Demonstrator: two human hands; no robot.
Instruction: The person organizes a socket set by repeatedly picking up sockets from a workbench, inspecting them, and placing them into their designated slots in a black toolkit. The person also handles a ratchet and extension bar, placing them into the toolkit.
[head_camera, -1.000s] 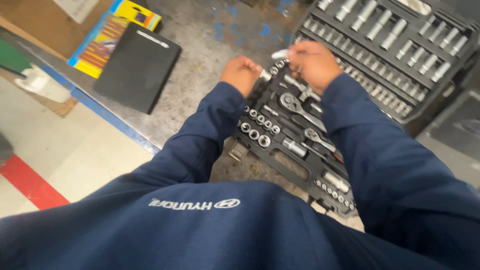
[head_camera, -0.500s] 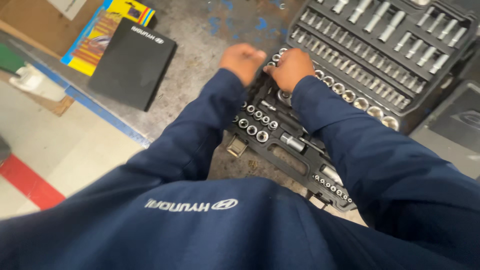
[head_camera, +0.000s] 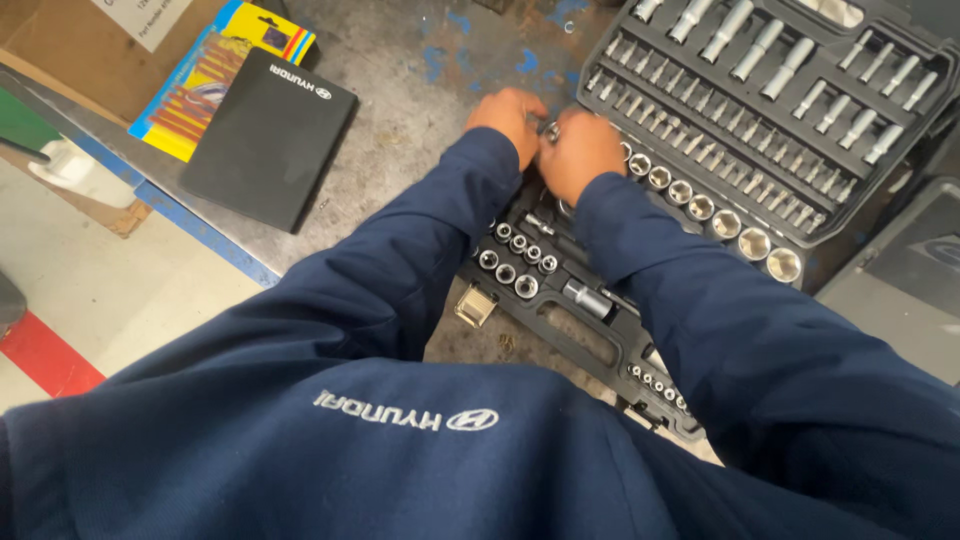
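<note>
Left hand (head_camera: 510, 118) and right hand (head_camera: 578, 152) knuckles-up, curled together over the near edge of the open black plastic socket case (head_camera: 700, 200) on the scuffed grey workbench (head_camera: 420, 130). Fingers pinching a small shiny metal piece (head_camera: 549, 129) between them; long axis impossible to tell. Chrome sockets (head_camera: 515, 262) in rows running diagonally.

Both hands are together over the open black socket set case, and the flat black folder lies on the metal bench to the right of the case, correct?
Not quite. The head view shows the flat black folder on the grey metal bench to the left of the open black socket set case, not the right. The left hand and right hand are together over it.
</note>
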